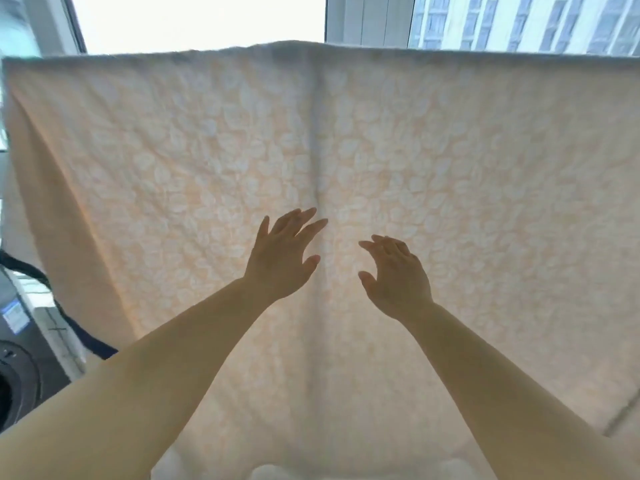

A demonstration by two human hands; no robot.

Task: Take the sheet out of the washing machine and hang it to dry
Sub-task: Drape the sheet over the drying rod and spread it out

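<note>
Behind everything a bright window (201, 19) is glowing and a pale apartment block (519, 22) is showing off to the upper right, while the dark drum opening of the washing machine (17, 386) is peeking in at the lower left edge. The sheet (173, 161), peachy with a pale leaf print, is hanging spread wide right in front of you, draped over something up top that it's hiding, with a vertical crease running down its middle. You're reaching both arms up at it, your left hand (280, 261) and right hand (398, 275) either side of that crease, each grip released with fingers spread and holding nothing; can't tell if the fingertips are actually touching the cloth.
</note>
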